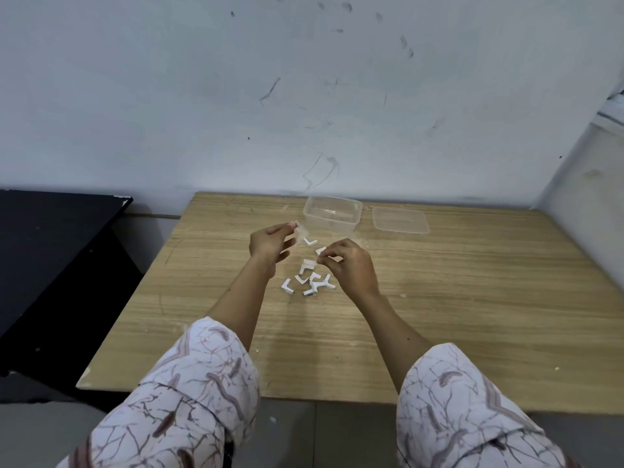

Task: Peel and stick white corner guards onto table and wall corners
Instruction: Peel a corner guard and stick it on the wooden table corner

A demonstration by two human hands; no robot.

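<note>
Several small white corner guards [309,283] lie scattered in the middle of the wooden table [439,298]. My left hand [270,243] is raised above them and pinches a small pale piece [299,229] between thumb and forefinger; whether it is a guard or its backing I cannot tell. My right hand [349,265] hovers just right of the pile, its fingertips pinching a small white guard piece [320,252]. The two hands are a short way apart.
A clear plastic container [332,212] stands at the table's back edge, its lid [400,220] lying flat to its right. A scuffed white wall [304,96] rises behind, with a wall corner at the right. A black table [50,248] stands to the left.
</note>
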